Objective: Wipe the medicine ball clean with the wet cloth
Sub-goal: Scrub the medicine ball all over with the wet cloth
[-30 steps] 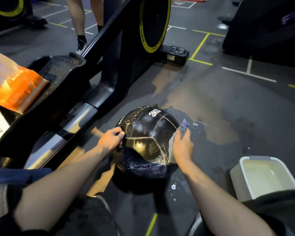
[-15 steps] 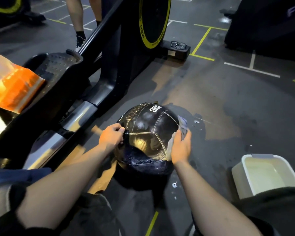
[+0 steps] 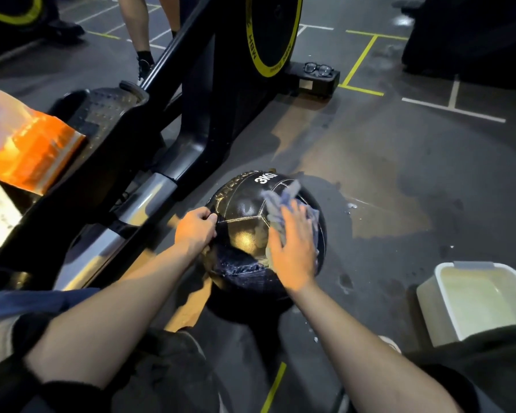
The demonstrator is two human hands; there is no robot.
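Medicine ball (image 3: pixel 245 222): I'm steadying its left side, left hand (image 3: pixel 195 231) gripping closed.
Cloth (image 3: pixel 280 204): my flat, open right hand (image 3: pixel 292 251) is pressing it onto the ball's upper right.

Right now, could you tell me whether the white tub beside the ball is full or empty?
Partly filled, it seems: the white tub stands upright and open, and a pale, cloudy liquid appears to cover its bottom. How deep it is cannot be told.

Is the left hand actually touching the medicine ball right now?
Touching. The head view shows the left hand curled against the medicine ball's left side, fingers pinching at a seam.
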